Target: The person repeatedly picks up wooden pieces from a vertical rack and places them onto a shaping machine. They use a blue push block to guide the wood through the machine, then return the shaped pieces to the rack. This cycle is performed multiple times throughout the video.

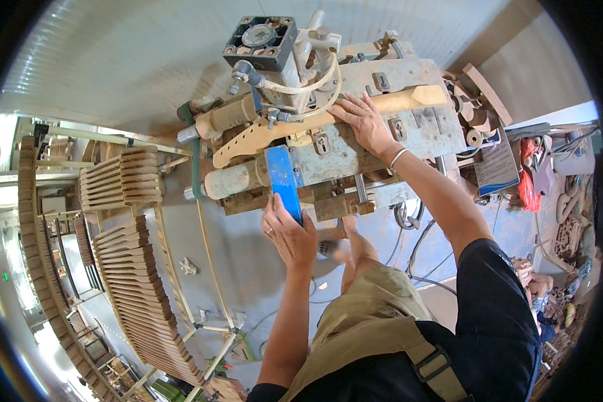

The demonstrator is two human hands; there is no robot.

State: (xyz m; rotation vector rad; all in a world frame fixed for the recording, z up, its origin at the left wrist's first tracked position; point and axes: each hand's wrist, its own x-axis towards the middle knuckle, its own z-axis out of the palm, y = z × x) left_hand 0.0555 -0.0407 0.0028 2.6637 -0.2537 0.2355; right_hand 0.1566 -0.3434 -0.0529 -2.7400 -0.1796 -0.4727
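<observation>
A pale wooden guitar neck (248, 142) lies across a worn grey metal machine bed (352, 151), its headstock with a row of peg holes to the left and its broader end to the right. My right hand (365, 120) rests on the neck near its middle, fingers stretched out over the wood. Closer to me, my left hand (289, 236) is closed around the lower end of a blue bar (283, 175) at the machine's near left edge. A pneumatic clamp head (275, 60) with hoses stands over the neck, hiding part of it.
On the left, a rack (171, 268) borders several brown, neck-shaped wooden pieces (130, 275) in long rows. Wood offcuts (479, 124) and a printed carton (499, 164) sit beside the machine's right end. Dark cables (419, 248) trail over the floor.
</observation>
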